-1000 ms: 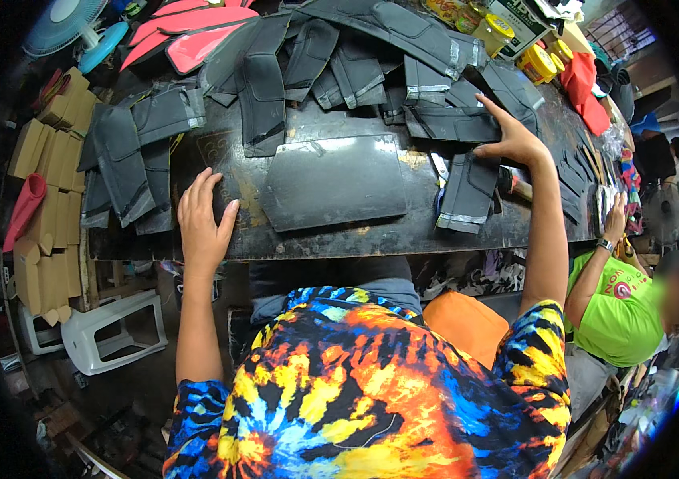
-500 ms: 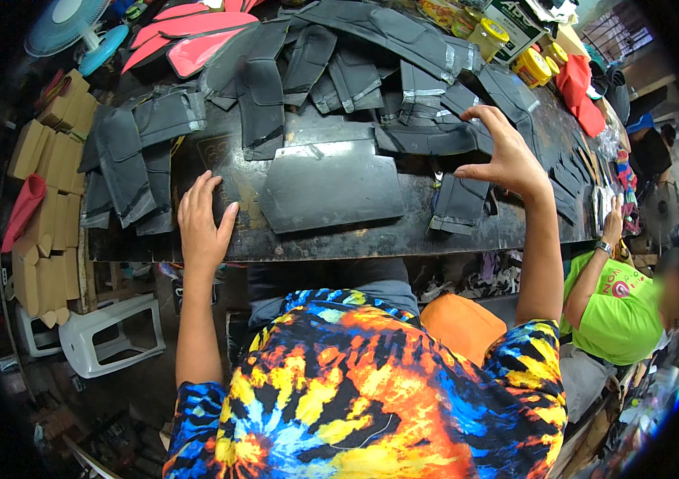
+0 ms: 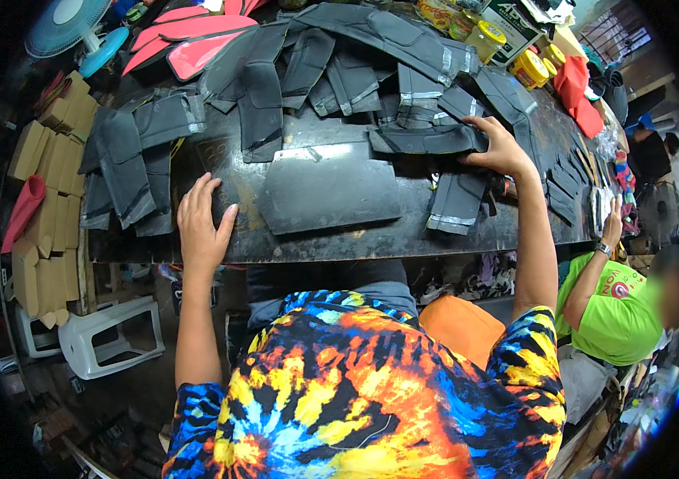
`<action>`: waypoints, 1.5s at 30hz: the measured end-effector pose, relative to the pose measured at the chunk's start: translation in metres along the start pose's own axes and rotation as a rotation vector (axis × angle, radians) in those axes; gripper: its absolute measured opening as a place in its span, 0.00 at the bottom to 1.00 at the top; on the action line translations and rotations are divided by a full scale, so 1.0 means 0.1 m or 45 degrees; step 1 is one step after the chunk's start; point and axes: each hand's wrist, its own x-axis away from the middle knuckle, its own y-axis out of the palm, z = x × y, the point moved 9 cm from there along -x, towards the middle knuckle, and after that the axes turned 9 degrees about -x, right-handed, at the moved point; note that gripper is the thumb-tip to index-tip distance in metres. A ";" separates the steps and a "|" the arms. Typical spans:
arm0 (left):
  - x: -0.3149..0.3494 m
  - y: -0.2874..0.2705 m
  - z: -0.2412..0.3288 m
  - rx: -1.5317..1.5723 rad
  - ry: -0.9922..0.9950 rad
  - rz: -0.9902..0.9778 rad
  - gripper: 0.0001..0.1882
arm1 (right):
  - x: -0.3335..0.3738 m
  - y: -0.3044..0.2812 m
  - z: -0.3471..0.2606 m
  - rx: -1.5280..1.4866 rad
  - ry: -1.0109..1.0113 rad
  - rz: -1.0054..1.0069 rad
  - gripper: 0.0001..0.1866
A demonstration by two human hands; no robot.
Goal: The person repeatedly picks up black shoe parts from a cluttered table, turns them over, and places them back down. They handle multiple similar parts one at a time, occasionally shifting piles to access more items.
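My left hand [image 3: 202,222] rests on the dark table, fingers stretched out, holding nothing. Between my hands lies a flat dark board [image 3: 331,191] with angled corners. At the right, my right hand [image 3: 504,148] has its thumb and fingers around the right end of a long black padded piece [image 3: 427,141]. Just below that piece, another black piece with a shiny pale strip [image 3: 456,203] lies near the table's front edge. Many similar black pieces [image 3: 261,88] overlap along the far side, and a smaller stack [image 3: 121,164] sits beyond my left hand.
Pink-red panels [image 3: 188,40] and a blue fan [image 3: 68,28] stand at the far left. Yellow-lidded jars [image 3: 529,69] are at the far right. Cardboard pieces [image 3: 52,160] line the left side. A co-worker in a green shirt [image 3: 615,307] sits at the right, a hand near the table.
My right hand has come down and closed on the end of the long black padded piece, which has shifted slightly left. My left hand has stayed put.
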 end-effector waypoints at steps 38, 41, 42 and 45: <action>-0.01 0.00 0.04 0.015 0.043 0.017 0.30 | 0.28 0.48 -2.13 -0.201 -0.661 0.409 0.49; 0.00 0.02 0.06 0.010 0.031 0.012 0.30 | 0.33 0.38 -1.85 -0.193 -0.660 0.452 0.34; 0.00 0.02 0.07 0.003 0.024 0.009 0.30 | 0.36 0.28 -1.59 -0.331 -0.504 0.446 0.30; 0.01 0.02 0.07 0.002 0.009 0.000 0.30 | 0.56 0.22 -0.81 -0.921 0.014 0.323 0.21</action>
